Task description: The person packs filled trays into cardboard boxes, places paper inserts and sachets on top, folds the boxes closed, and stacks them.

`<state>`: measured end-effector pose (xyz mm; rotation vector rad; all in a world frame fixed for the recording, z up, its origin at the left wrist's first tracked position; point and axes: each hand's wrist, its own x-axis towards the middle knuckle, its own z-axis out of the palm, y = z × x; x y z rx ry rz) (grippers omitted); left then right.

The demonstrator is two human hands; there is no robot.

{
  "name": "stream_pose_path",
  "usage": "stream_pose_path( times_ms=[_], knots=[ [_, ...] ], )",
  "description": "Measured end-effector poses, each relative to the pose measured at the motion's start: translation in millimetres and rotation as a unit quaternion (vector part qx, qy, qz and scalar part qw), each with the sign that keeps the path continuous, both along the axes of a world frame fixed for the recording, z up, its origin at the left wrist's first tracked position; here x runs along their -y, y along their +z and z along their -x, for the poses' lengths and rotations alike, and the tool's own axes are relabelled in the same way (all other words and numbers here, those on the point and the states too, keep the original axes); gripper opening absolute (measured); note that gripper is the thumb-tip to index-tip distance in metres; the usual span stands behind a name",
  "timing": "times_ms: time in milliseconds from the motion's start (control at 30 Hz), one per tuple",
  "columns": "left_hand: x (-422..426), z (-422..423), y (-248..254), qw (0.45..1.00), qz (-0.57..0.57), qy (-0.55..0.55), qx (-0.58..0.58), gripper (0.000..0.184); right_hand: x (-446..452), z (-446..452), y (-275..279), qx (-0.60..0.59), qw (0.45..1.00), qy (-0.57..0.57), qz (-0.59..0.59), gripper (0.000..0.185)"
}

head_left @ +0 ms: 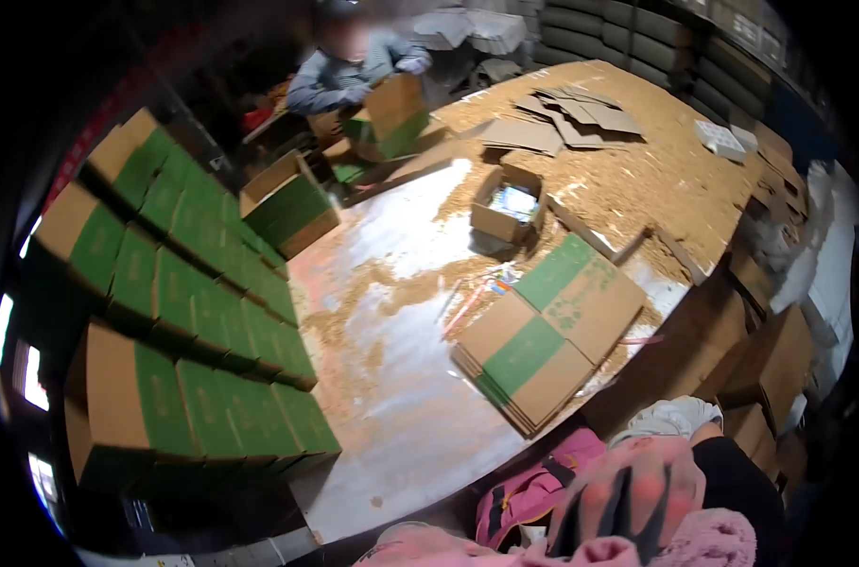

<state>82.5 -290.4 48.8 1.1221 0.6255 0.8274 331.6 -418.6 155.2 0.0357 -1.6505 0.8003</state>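
Observation:
My right hand (670,419), in a pale glove, is low at the right, close against my patterned pink clothing and below the table edge. Its fingers are largely hidden, so I cannot make out whether it holds anything. My left hand is out of view. Nearest on the table lies a stack of flattened cardboard boxes (552,331) with green bands and a paw print. Beside my clothing is a pink bag or cloth (543,487) with dark trim.
Rows of green-and-brown boxes (202,283) stand along the left. An open carton (510,203) with packets inside sits mid-table near flat cardboard sheets (581,118). Across the table, a gloved co-worker (354,80) handles a box (391,118). Cardboard boxes (770,369) crowd the right side.

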Motion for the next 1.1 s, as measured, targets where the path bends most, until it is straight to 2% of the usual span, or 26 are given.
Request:
stream_pose_path(
  times_ms=[67,100,133,167,200,233,267,300,333,400,433,467,533,600,633,700,733,800,833,867,900,933,1000,1033,1067,1100],
  knots=[
    [4.2,-61.1,-6.7,0.989,0.032,-0.092,0.115,0.037,16.9,-53.2,-17.6,0.010,1.000,-0.004,0.026,0.028],
    [6.4,-95.4,-11.7,0.974,0.054,-0.134,0.173,0.037,23.8,-88.5,-34.5,0.046,0.991,-0.042,0.117,0.032],
    [9.2,-133.2,-18.7,0.962,0.079,-0.158,0.208,0.037,43.9,-129.1,-70.8,0.054,0.943,-0.081,0.319,0.028],
    [12.6,-168.9,-39.1,0.965,0.084,-0.145,0.204,0.037,46.6,-168.5,-96.7,-0.022,0.883,-0.133,0.450,0.023],
    [17.2,-200.5,-67.3,0.985,0.056,-0.089,0.139,0.037,36.4,-209.4,-127.8,-0.027,0.841,-0.255,0.477,0.020],
    [13.4,-214.3,-120.8,0.999,-0.031,0.005,-0.027,0.043,30.0,-261.9,-166.1,0.159,0.759,-0.378,0.505,0.030],
    [9.6,-228.6,-173.5,0.959,-0.106,0.086,-0.248,0.049,19.1,-305.4,-225.1,0.325,0.692,-0.572,0.297,0.041],
    [5.9,-242.6,-225.9,0.886,-0.123,0.140,-0.425,0.056,11.8,-327.5,-247.5,0.408,0.624,-0.598,0.294,0.047],
    [6.8,-252.9,-244.3,0.751,-0.173,0.188,-0.608,0.063,-0.5,-346.9,-260.1,0.484,0.550,-0.621,0.278,0.053],
    [23.7,-272.4,-239.1,0.658,-0.134,0.197,-0.715,0.070,-21.7,-354.2,-292.9,0.561,0.565,-0.553,0.245,0.060],
    [27.9,-272.2,-242.5,0.655,-0.099,0.158,-0.733,0.069,-26.8,-349.3,-311.9,0.560,0.596,-0.531,0.223,0.061],
    [36.8,-290.2,-215.9,0.646,-0.090,0.159,-0.741,0.065,-26.9,-343.2,-327.6,0.559,0.628,-0.501,0.202,0.063],
    [30.9,-276.9,-225.3,0.675,-0.081,0.157,-0.716,0.061,-27.8,-345.6,-319.2,0.538,0.631,-0.524,0.195,0.063],
    [33.2,-292.9,-211.8,0.786,-0.130,0.067,-0.601,0.064,-29.0,-352.0,-319.8,0.540,0.636,-0.512,0.205,0.063],
    [35.8,-308.2,-210.9,0.815,-0.174,0.095,-0.545,0.069,-26.2,-347.5,-319.5,0.540,0.639,-0.504,0.216,0.063],
    [30.8,-321.3,-180.1,0.800,-0.091,0.211,-0.555,0.074,-24.0,-346.4,-315.8,0.557,0.630,-0.499,0.211,0.064],
    [21.6,-310.0,-183.8,0.780,-0.058,0.273,-0.559,0.074,-26.3,-345.9,-315.3,0.564,0.622,-0.501,0.209,0.064],
    [21.4,-266.9,-247.9,0.564,-0.095,0.290,-0.767,0.073,-24.9,-338.3,-318.8,0.572,0.615,-0.502,0.208,0.065],
    [13.6,-243.1,-273.9,0.673,0.045,0.195,-0.712,0.072,-23.7,-332.6,-318.3,0.571,0.614,-0.503,0.208,0.065],
    [19.3,-249.9,-281.7,0.637,-0.024,0.206,-0.742,0.067,-27.5,-325.5,-317.6,0.567,0.615,-0.506,0.210,0.065],
    [18.1,-251.1,-254.3,0.656,-0.043,0.200,-0.727,0.063,-28.6,-326.9,-318.8,0.591,0.598,-0.503,0.198,0.070],
    [23.7,-260.9,-215.7,0.677,-0.057,0.191,-0.708,0.058,-31.8,-332.7,-321.8,0.586,0.607,-0.489,0.222,0.072],
    [27.1,-259.3,-152.5,0.864,-0.117,0.142,-0.469,0.050,-36.8,-339.8,-326.3,0.577,0.624,-0.450,0.274,0.076],
    [25.1,-262.2,-118.4,0.927,-0.143,0.112,-0.329,0.052,-44.4,-344.4,-311.8,0.533,0.656,-0.390,0.365,0.081],
    [26.2,-270.3,-78.8,0.960,-0.094,0.136,-0.226,0.058,-44.7,-342.6,-268.5,0.451,0.693,-0.364,0.430,0.083],
    [18.8,-268.8,-48.1,0.979,0.015,0.182,-0.086,0.058,-38.4,-344.2,-217.5,0.472,0.740,-0.342,0.336,0.084]
  ],
)
